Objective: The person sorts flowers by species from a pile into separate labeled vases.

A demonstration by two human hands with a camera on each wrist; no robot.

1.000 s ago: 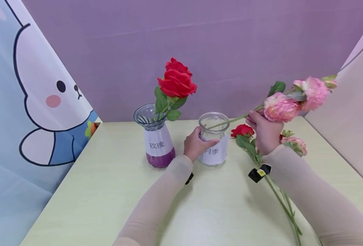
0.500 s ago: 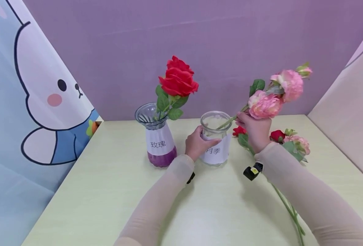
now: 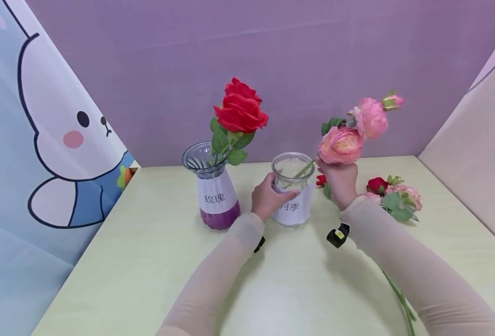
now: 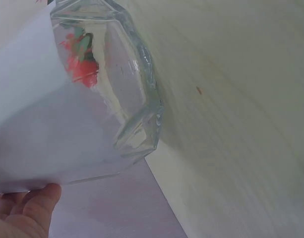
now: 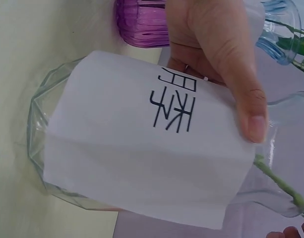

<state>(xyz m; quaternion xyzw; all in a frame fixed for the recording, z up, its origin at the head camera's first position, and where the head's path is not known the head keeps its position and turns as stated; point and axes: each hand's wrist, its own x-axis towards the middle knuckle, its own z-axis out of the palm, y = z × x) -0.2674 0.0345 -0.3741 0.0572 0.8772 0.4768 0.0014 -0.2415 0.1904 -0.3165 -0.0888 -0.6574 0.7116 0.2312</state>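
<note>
Pink flower spray (image 3: 350, 140): swings left and stands more upright than a second ago, its two open blooms and bud now just above the right fingers.
Right hand (image 3: 340, 182): shifts closer to the glass jar (image 3: 299, 185), pinching the stem (image 3: 303, 169) right below the lower bloom.
Stem: slants down and left from the right fingers through the jar's mouth; its lower end is hidden behind the paper label (image 5: 142, 148).
Left hand (image 3: 268, 198): grasps the jar, thumb in front, other fingers round the far side.
Glass jar: upright on the pale table (image 3: 159, 280) within the left fingers, in the same spot as before.
Paper label: white, wrapped round the jar below the left thumb, lettered "月季".
Fluted vase (image 3: 219, 218): purple-based, labelled "玫瑰", just left of the left fingers.
Red rose (image 3: 241, 112): leans out of the vase, above and slightly left of the left fingers.
Loose flowers: one red bloom (image 3: 321, 180) shows beneath the right fingers; a second red flower (image 3: 376, 185) and a pink bloom (image 3: 407, 196) lie to their right.
Purple backdrop (image 3: 167, 93): rises beyond both hands.
Rabbit-print drape (image 3: 54, 140): hangs well left of the left fingers.
</note>
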